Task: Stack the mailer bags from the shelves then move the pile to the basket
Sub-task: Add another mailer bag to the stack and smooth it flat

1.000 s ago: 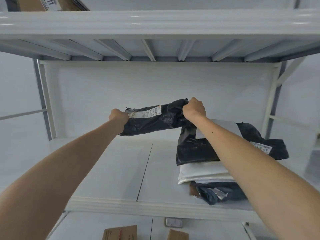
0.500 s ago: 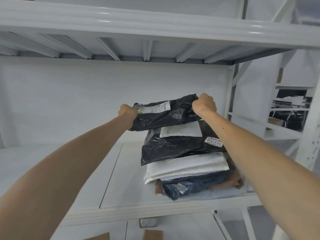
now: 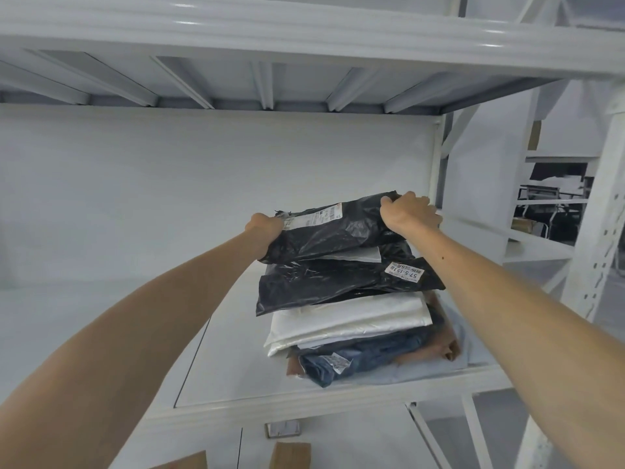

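Fingers (image 3: 394,200) of left hand (image 3: 264,227) and right hand (image 3: 411,214) grip black mailer bag (image 3: 338,233), now lowered onto pile (image 3: 348,319); release next.

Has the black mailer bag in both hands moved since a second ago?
Yes. Against the pile, the black mailer bag shifted right and down: it hung left of it, now it lies over it.

A white sticker (image 3: 404,270) on the second black bag (image 3: 321,286) in the pile reads "57-5-1518", upside down; the characters beside it are too small to read. The long label (image 3: 314,216) on the top black bag (image 3: 338,235) and the tag (image 3: 340,362) on the blue bag (image 3: 372,357) carry print too fine to make out.
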